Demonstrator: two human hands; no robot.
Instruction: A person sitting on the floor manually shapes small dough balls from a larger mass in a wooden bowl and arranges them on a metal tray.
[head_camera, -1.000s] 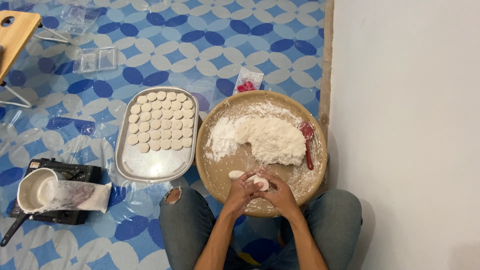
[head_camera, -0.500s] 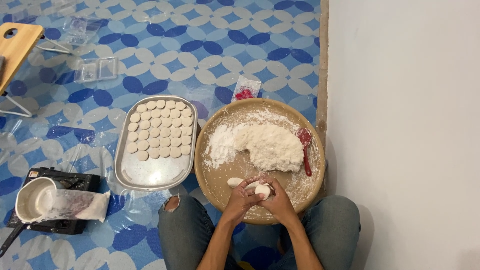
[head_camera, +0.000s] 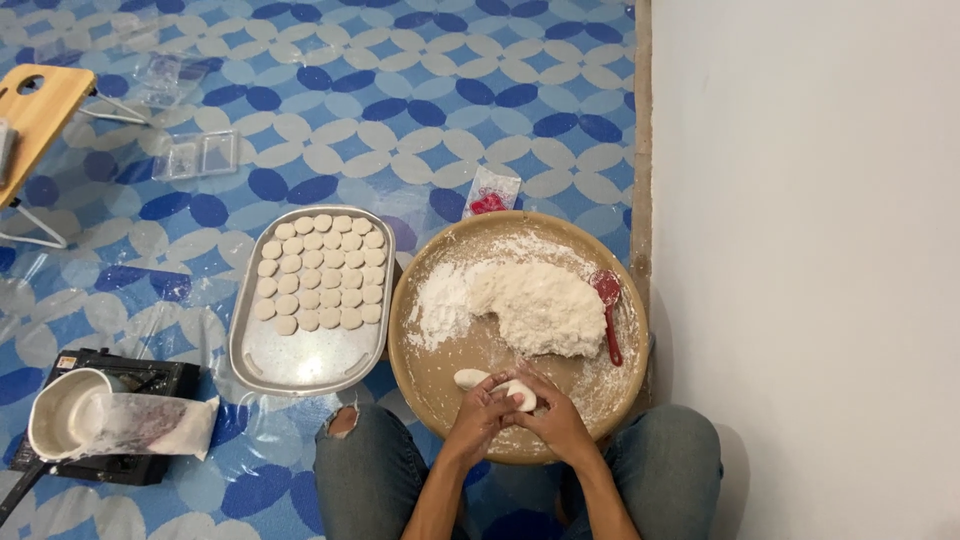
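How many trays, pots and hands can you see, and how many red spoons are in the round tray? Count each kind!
Trays: 2, the metal tray and the round tray
Pots: 1, the white pot
Red spoons: 1, the red spoon
Hands: 2, the left hand and the right hand, both around a dough piece
Total: 6

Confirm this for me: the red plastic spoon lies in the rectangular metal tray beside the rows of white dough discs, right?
Not quite. The head view shows the red plastic spoon in the round tan basin, right of the heap of white dough. The rectangular metal tray holds only the rows of white dough discs.
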